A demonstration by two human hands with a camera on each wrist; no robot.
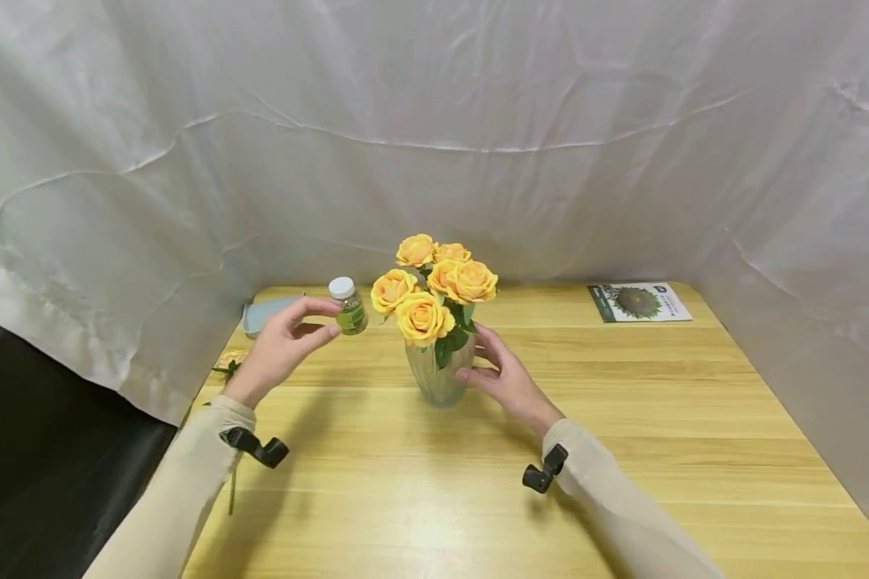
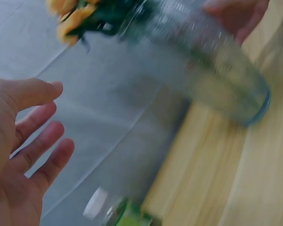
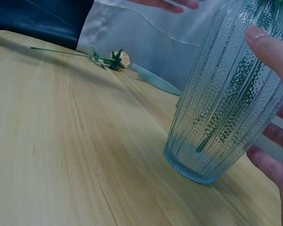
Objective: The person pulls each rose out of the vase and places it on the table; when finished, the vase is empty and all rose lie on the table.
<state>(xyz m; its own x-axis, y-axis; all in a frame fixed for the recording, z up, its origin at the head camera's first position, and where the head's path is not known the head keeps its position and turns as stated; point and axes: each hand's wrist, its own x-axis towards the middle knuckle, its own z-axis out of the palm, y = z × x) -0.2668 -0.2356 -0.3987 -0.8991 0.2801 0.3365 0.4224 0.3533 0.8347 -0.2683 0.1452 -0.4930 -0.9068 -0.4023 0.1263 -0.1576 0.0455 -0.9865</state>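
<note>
A ribbed glass vase (image 1: 423, 374) stands upright with several yellow roses (image 1: 423, 316) in it. My right hand (image 1: 507, 378) is curved round the vase's right side, thumb across the near face and fingers toward the far side. In the right wrist view, the thumb (image 3: 273, 54) lies over the textured glass, and green stems show through. My left hand (image 1: 282, 342) is raised left of the vase, fingers loosely bent and spread with nothing between them. Beyond its fingertips is a small bottle (image 1: 351, 312) with a white cap and green label, apart from the fingers in the left wrist view.
At the back left lies a blue-grey tray (image 1: 255, 315), partly behind my left hand. A single rose (image 3: 123, 59) with a long green stem lies along the left edge. A booklet (image 1: 640, 302) with a round plant picture lies at the back right. Grey cloth (image 1: 434, 145) encloses the table (image 1: 659, 450).
</note>
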